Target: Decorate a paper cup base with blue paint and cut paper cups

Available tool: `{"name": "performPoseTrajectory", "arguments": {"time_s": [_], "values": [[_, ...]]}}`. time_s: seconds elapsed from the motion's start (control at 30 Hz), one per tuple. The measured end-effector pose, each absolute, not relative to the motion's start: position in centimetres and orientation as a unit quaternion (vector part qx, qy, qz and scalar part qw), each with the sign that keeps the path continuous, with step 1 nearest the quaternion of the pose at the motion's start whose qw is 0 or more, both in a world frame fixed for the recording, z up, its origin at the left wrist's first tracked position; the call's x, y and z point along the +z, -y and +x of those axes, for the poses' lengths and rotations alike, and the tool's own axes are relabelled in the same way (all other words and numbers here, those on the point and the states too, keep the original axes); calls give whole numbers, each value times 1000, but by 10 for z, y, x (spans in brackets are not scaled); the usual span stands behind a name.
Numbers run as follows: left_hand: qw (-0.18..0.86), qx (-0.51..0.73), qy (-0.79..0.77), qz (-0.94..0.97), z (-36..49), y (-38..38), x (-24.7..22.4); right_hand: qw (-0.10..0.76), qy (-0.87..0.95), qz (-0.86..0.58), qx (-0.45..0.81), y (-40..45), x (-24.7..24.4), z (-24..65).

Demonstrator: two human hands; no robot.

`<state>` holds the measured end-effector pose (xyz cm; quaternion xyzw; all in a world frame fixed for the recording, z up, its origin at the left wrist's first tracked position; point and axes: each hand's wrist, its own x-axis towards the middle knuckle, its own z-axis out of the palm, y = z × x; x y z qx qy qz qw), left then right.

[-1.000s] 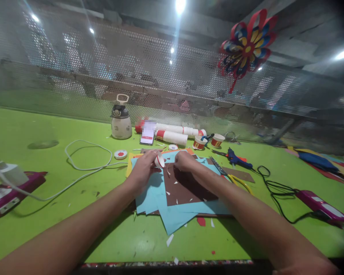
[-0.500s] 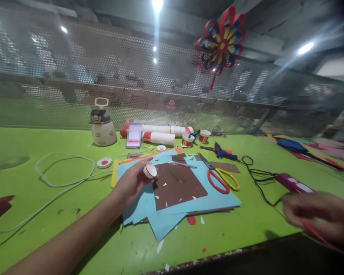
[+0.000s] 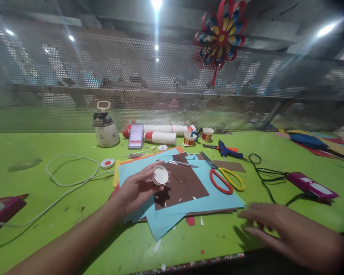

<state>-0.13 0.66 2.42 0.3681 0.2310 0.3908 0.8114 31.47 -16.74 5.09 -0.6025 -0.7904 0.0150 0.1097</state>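
Note:
My left hand (image 3: 139,188) holds a small white paper cup (image 3: 161,175) over the stacked sheets, its open mouth facing me. Beneath it lie a brown sheet (image 3: 186,187) and light blue paper (image 3: 160,225). A pen (image 3: 184,164) rests across the brown sheet. Scissors with one red and one yellow handle (image 3: 222,180) lie on the right part of the stack. Low on the right, my right hand (image 3: 265,221) hovers over the green table, fingers apart and slightly blurred, with nothing visible in it.
Behind the paper stand a bottle (image 3: 106,131), a phone (image 3: 135,136), stacked cups (image 3: 160,138) and two red-and-white cups. A blue glue gun (image 3: 229,150) lies right of them, its black cable near a purple power strip (image 3: 312,186). A white cable (image 3: 71,186) loops at left.
The cup has turned its mouth toward me and shifted slightly right. My right hand has moved left, in over the table; the red strand trailing from it earlier no longer shows.

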Motion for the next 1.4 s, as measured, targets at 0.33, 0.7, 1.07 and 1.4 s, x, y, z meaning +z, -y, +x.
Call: {"name": "performPoseTrajectory", "arguments": {"time_s": [0.33,0.7,1.07,1.4], "values": [[805,399,-271,344,8,-14,24,132,847,-510,66,24,74,253],[781,418,-312,344,-11,-22,34,-34,738,-674,30,2,49,345],[763,414,-299,397,-13,-20,31,12,693,-721,13,20,2,379],[726,442,-325,416,-11,-34,15,121,698,-705,27,11,-8,397]]}}
